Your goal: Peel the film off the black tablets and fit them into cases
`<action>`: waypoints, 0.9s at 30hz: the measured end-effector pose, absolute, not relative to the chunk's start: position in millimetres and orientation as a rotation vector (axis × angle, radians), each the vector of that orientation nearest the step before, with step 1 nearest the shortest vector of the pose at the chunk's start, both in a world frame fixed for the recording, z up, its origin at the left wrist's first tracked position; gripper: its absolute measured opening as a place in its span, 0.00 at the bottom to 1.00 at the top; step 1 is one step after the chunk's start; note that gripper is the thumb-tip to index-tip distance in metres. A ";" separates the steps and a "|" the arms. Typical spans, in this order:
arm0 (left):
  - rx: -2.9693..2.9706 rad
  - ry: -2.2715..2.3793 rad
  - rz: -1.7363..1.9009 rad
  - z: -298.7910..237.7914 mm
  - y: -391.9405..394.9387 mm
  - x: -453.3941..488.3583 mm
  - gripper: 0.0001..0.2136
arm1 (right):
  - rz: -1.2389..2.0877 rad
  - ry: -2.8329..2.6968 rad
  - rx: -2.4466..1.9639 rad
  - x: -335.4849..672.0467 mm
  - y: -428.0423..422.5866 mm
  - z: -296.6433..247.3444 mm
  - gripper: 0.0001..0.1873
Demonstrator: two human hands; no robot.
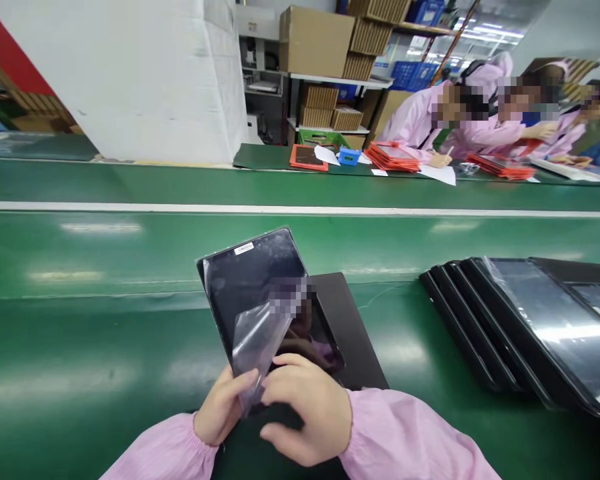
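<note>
A black tablet (250,280) stands tilted in front of me, with a small white label at its top edge. Clear film (260,333) is partly peeled back and folded over its lower half. My left hand (223,405) grips the tablet's lower left corner, its thumb pressed on the loose film. Close to the film, my right hand (310,408) has bent fingers with the thumb apart and nothing visible in it. Behind the tablet lies a black case (353,333), partly covered by it and by my right hand.
Several overlapping black tablets in cases (510,327) lie at right on the green work surface (105,360). A white rail (130,207) crosses beyond. At the far side, people in pink (420,117) work beside red-cased tablets (393,158), papers and a blue tray (349,157).
</note>
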State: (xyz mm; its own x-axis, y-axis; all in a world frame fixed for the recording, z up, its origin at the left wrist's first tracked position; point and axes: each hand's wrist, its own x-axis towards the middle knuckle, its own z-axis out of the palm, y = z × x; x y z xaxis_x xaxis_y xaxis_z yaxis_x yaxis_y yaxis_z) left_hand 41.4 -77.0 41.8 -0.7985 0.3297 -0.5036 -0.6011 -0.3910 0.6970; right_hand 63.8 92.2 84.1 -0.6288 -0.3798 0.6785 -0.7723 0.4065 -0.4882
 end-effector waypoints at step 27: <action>0.128 1.298 1.921 8.7 -36.1 44.2 0.28 | 1.291 -2.434 0.026 108.1 138.4 72.2 0.20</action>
